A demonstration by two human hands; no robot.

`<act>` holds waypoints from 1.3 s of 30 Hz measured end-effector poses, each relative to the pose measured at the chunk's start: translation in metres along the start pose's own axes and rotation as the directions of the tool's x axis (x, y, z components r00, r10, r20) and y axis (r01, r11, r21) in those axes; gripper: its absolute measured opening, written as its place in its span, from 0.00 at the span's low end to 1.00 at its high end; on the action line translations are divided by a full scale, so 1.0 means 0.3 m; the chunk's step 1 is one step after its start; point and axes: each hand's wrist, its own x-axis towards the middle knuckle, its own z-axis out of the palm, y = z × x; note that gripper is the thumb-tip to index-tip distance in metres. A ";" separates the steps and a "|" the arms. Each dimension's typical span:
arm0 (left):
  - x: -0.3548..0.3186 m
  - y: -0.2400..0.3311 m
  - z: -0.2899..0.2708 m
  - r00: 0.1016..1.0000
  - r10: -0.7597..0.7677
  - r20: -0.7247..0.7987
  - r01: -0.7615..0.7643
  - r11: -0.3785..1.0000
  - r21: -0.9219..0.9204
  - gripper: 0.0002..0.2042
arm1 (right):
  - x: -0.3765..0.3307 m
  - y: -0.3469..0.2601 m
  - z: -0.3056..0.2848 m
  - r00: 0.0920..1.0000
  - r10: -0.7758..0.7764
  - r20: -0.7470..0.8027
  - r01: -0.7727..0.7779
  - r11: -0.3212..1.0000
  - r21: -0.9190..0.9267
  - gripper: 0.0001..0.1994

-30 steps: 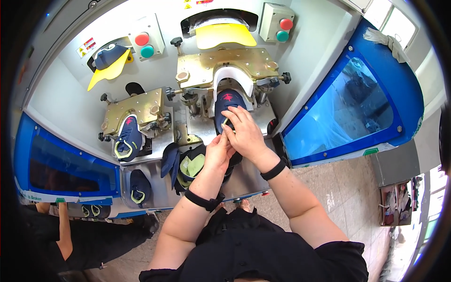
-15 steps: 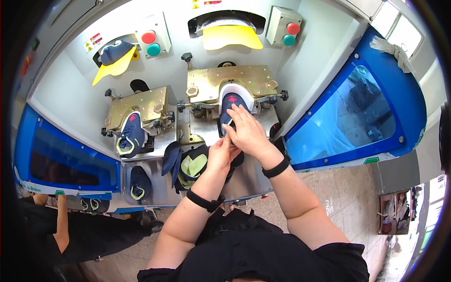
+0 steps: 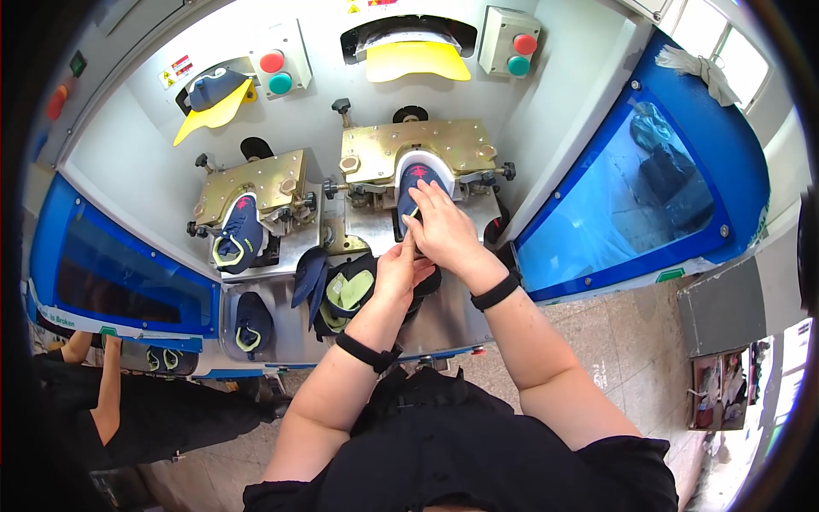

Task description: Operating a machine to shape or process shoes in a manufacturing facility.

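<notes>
A navy shoe upper (image 3: 416, 181) with a white toe edge sits on the right brass mould plate (image 3: 420, 147) of a press machine. My right hand (image 3: 442, 229) lies on top of its near end, fingers pressing it down. My left hand (image 3: 399, 269) is just below, fingers pinching the upper's lower edge together with the right hand. A second navy upper (image 3: 239, 232) with a yellow-green collar sits on the left brass plate (image 3: 247, 186), untouched.
Several navy and yellow-green uppers (image 3: 345, 290) lie piled on the steel shelf (image 3: 444, 328) under my hands, one more (image 3: 249, 322) at its left. Red and green buttons (image 3: 275, 72) and yellow pads (image 3: 418, 60) are on the back wall. Blue guards (image 3: 636, 183) flank the bay. Another person (image 3: 102, 401) stands at lower left.
Both hands stay on the right-hand upper; the view has shifted slightly, and my fingers have slid a little along the upper's near end.
</notes>
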 end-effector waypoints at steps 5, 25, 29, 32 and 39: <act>-0.006 0.007 -0.008 1.000 0.002 0.019 -0.003 0.999 0.049 0.22 | 0.004 -0.001 0.001 0.998 0.028 0.050 -0.027 0.999 -0.030 0.26; -0.205 -0.137 -0.449 0.997 0.068 0.035 -0.077 0.883 0.463 0.13 | -0.349 -0.033 0.300 0.970 0.129 0.205 -0.158 0.979 0.132 0.11; -0.188 -0.146 -0.442 0.997 0.065 0.043 -0.078 0.823 0.562 0.09 | -0.258 -0.108 0.360 0.903 0.326 0.279 -0.419 0.810 0.410 0.17; -0.195 -0.134 -0.447 0.998 -0.016 0.067 -0.025 0.826 0.563 0.13 | -0.197 -0.121 0.401 0.674 0.424 0.605 -0.730 0.507 0.458 0.19; -0.226 -0.104 -0.548 0.994 -0.103 0.029 0.093 0.969 0.230 0.22 | -0.378 -0.191 0.357 0.736 0.487 0.471 -0.660 0.363 0.658 0.11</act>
